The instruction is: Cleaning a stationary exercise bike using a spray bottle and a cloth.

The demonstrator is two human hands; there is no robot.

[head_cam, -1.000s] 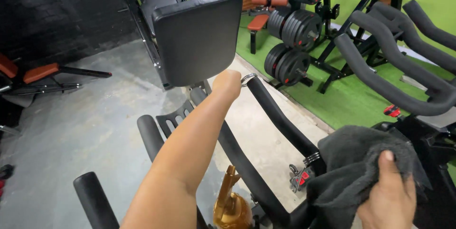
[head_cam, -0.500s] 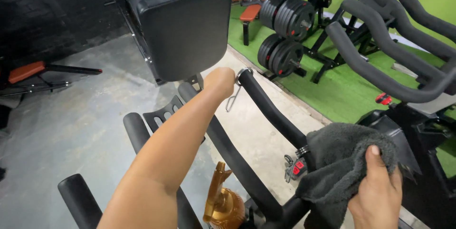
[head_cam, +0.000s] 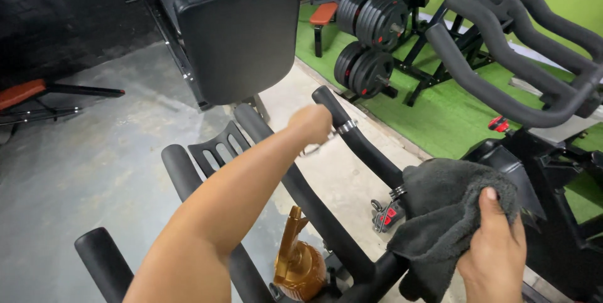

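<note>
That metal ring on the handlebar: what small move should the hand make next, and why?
Probably slide the ring further down the handlebar. The left hand grips it partway along the bar, while the right hand presses a grey cloth on the bar lower down.

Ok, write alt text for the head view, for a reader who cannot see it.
A person's left hand reaches to a metal ring on a black exercise-bike handlebar, while the right hand presses a dark grey cloth on the same bar. Behind are a black pad, stacked weight plates and green turf.
</note>
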